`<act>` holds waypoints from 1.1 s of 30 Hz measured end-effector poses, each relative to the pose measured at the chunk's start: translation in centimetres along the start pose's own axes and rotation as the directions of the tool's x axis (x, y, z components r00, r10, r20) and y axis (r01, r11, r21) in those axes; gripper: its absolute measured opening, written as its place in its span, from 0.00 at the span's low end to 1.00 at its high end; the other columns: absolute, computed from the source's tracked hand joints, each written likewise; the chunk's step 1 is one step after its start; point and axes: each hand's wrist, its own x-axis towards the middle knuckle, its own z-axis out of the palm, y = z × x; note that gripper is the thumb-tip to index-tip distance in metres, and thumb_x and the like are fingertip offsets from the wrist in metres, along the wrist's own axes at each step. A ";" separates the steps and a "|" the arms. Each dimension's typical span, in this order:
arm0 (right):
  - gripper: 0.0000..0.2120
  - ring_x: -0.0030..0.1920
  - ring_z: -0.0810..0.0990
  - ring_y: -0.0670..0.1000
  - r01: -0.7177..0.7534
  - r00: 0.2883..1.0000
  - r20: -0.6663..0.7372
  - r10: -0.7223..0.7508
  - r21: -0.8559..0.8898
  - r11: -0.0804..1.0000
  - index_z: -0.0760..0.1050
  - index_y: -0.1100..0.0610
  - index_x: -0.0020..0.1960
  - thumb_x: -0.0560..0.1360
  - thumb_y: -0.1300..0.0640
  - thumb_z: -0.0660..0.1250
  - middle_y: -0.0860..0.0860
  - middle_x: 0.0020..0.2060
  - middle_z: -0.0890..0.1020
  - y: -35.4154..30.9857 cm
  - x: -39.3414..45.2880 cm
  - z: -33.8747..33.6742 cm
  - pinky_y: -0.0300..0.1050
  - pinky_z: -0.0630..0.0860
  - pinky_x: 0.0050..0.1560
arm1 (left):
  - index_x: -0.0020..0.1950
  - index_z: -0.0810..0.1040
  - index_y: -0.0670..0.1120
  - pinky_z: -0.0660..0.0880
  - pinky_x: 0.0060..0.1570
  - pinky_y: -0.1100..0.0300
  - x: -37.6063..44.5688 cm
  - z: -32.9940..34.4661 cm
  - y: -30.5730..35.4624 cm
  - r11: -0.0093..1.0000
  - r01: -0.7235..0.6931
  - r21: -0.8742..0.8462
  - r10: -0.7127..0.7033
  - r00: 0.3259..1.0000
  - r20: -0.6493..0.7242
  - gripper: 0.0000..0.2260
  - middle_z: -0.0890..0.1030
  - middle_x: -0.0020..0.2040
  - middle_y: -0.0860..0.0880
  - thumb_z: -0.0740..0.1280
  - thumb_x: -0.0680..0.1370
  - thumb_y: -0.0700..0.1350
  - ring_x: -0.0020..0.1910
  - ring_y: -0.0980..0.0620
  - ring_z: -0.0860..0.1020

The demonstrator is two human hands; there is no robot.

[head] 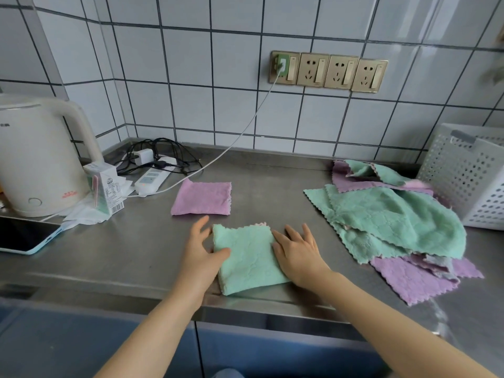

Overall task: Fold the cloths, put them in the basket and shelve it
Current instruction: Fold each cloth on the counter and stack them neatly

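Currently on the steel counter [152,249]: one green cloth [246,261], folded to a small square, lying near the front edge between my hands. Left hand [203,255]: fingers spread and loose, thumb resting on the cloth's left edge, gripping nothing. Right hand [298,251]: flat, fingers straight, laid against the cloth's right edge, also gripping nothing. Step in hand, as I judge it: squaring and pressing this fold flat. To do it well I press with flat palms from the middle outward, line up the scalloped edges at the far side where a pale corner peeks out, and keep the near edge from sliding off the counter lip. One purple cloth [201,199], already folded, lies just beyond, apart from the green one; the green square could go on top of it with corners matched. Unfolded stock: a heap of cloths [392,222], green and purple, to my right, overlapping one another. White basket [469,175] with punched holes stands at the far right, touching the heap; what is inside cannot be seen from here. Other items, left side: kettle [35,156], small carton [105,186], power strip [151,180] with cables, tablet [24,236]. Wall sockets [328,70] on the tiles behind. Much folding remains.
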 end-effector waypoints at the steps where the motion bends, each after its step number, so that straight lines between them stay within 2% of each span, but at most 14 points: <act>1: 0.23 0.75 0.54 0.59 0.015 0.999 -0.033 -0.014 0.016 1.000 0.61 0.53 0.74 0.82 0.47 0.44 0.59 0.71 0.65 -0.1 -0.1 0.0 0.57 0.38 0.75 | 0.69 0.65 0.60 0.76 0.41 0.65 0.1 0.2 0.0 0.991 0.039 -0.127 -0.043 0.999 -0.029 0.35 0.75 0.56 0.60 0.69 0.71 0.30 0.49 0.64 0.79; 3: 0.22 0.73 0.59 0.56 0.024 0.997 -0.078 -0.019 0.056 0.998 0.69 0.58 0.67 0.82 0.48 0.47 0.59 0.67 0.70 -0.4 -0.1 -0.1 0.55 0.39 0.76 | 0.67 0.66 0.61 0.78 0.41 0.61 0.7 0.2 -0.3 0.964 0.049 -0.261 -0.065 0.996 -0.054 0.36 0.78 0.54 0.61 0.71 0.69 0.29 0.50 0.58 0.81; 5: 0.19 0.70 0.64 0.55 -0.014 0.997 -0.078 0.024 0.123 0.992 0.73 0.60 0.56 0.82 0.48 0.50 0.58 0.60 0.75 -0.9 0.6 -0.5 0.55 0.44 0.75 | 0.65 0.69 0.62 0.79 0.44 0.57 1.6 0.0 -0.2 0.951 0.013 -0.308 -0.037 0.997 -0.073 0.35 0.80 0.53 0.60 0.72 0.69 0.30 0.50 0.56 0.82; 7: 0.14 0.59 0.73 0.56 -0.063 0.994 -0.068 0.085 0.276 0.959 0.72 0.58 0.45 0.80 0.49 0.55 0.53 0.46 0.77 -1.6 1.5 -1.4 0.54 0.54 0.73 | 0.66 0.70 0.58 0.78 0.46 0.55 3.0 -0.4 0.3 0.937 -0.020 -0.349 -0.013 0.996 -0.092 0.33 0.82 0.53 0.56 0.72 0.69 0.30 0.50 0.55 0.82; 9: 0.10 0.53 0.75 0.54 -0.140 0.984 -0.007 0.176 0.579 0.803 0.72 0.57 0.52 0.78 0.50 0.61 0.50 0.45 0.77 -2.5 2.8 -2.2 0.52 0.68 0.64 | 0.66 0.72 0.52 0.80 0.45 0.57 5.0 -0.8 0.8 0.920 -0.043 -0.390 0.005 0.995 -0.099 0.29 0.83 0.52 0.52 0.70 0.70 0.28 0.50 0.53 0.83; 11: 0.19 0.54 0.78 0.54 -0.169 0.975 0.049 0.218 0.801 0.575 0.69 0.56 0.64 0.76 0.51 0.65 0.52 0.52 0.79 -3.7 4.7 -3.0 0.55 0.75 0.59 | 0.63 0.74 0.46 0.80 0.48 0.57 7.4 -1.5 1.5 0.913 -0.080 -0.400 0.041 0.994 -0.106 0.25 0.83 0.52 0.49 0.67 0.71 0.26 0.48 0.52 0.82; 12: 0.20 0.52 0.79 0.54 -0.164 0.972 0.049 0.231 0.844 0.510 0.67 0.55 0.65 0.75 0.53 0.66 0.54 0.53 0.80 -4.3 5.8 -3.3 0.56 0.76 0.58 | 0.62 0.75 0.45 0.80 0.49 0.56 8.8 -1.9 1.8 0.918 -0.101 -0.383 0.058 0.991 -0.121 0.23 0.83 0.52 0.48 0.66 0.71 0.26 0.47 0.52 0.82; 15: 0.20 0.44 0.79 0.53 -0.134 0.968 0.020 0.249 0.882 0.451 0.65 0.54 0.65 0.75 0.58 0.65 0.55 0.48 0.80 -6.4 10.0 -3.9 0.56 0.79 0.53 | 0.59 0.76 0.46 0.79 0.44 0.58 13.7 -3.8 2.8 0.953 -0.133 -0.272 0.082 0.978 -0.189 0.21 0.83 0.48 0.51 0.67 0.72 0.27 0.44 0.53 0.81; 18: 0.20 0.42 0.79 0.52 -0.106 0.968 -0.016 0.251 0.878 0.466 0.64 0.54 0.65 0.76 0.58 0.64 0.52 0.44 0.78 -8.5 14.5 -3.7 0.53 0.79 0.50 | 0.60 0.77 0.44 0.75 0.39 0.65 18.8 -5.6 2.5 0.989 -0.140 -0.047 0.125 0.962 -0.243 0.19 0.81 0.50 0.48 0.68 0.72 0.30 0.43 0.54 0.80; 22: 0.17 0.49 0.77 0.55 -0.158 0.966 0.014 0.258 0.822 0.546 0.66 0.57 0.65 0.77 0.59 0.61 0.58 0.55 0.78 -10.2 18.0 -1.9 0.44 0.73 0.45 | 0.59 0.78 0.39 0.73 0.43 0.61 22.5 -6.8 0.5 0.952 -0.122 0.280 0.188 0.957 -0.222 0.15 0.81 0.51 0.43 0.67 0.73 0.31 0.45 0.50 0.78; 24: 0.17 0.53 0.77 0.58 -0.221 0.956 0.062 0.287 0.797 0.563 0.67 0.58 0.65 0.77 0.59 0.61 0.59 0.59 0.76 -10.3 18.9 -0.7 0.46 0.74 0.46 | 0.56 0.80 0.38 0.73 0.46 0.59 23.1 -6.9 -0.6 0.926 -0.107 0.363 0.200 0.953 -0.229 0.13 0.82 0.50 0.43 0.68 0.73 0.32 0.45 0.49 0.78; 28: 0.17 0.53 0.80 0.60 -0.300 0.930 0.128 0.344 0.805 0.512 0.70 0.56 0.63 0.75 0.58 0.63 0.59 0.58 0.77 -9.3 19.2 0.3 0.52 0.80 0.50 | 0.50 0.82 0.45 0.76 0.47 0.56 23.0 -6.9 -1.5 0.937 -0.108 0.331 0.197 0.949 -0.248 0.10 0.82 0.42 0.48 0.69 0.72 0.33 0.40 0.51 0.79; 30: 0.17 0.50 0.81 0.61 -0.324 0.927 0.171 0.334 0.814 0.481 0.69 0.56 0.63 0.75 0.58 0.63 0.60 0.57 0.77 -8.9 18.7 0.2 0.56 0.82 0.45 | 0.49 0.82 0.48 0.76 0.46 0.58 22.7 -7.1 -1.6 0.958 -0.086 0.272 0.152 0.961 -0.230 0.11 0.82 0.42 0.50 0.70 0.72 0.34 0.40 0.54 0.80; 33: 0.14 0.48 0.82 0.64 -0.346 0.922 0.213 0.324 0.830 0.438 0.67 0.56 0.61 0.76 0.59 0.64 0.61 0.57 0.75 -8.9 17.7 0.1 0.59 0.82 0.39 | 0.53 0.82 0.45 0.74 0.43 0.62 22.5 -7.5 -1.5 0.973 -0.053 0.225 0.096 0.979 -0.182 0.12 0.82 0.43 0.52 0.71 0.72 0.35 0.41 0.57 0.80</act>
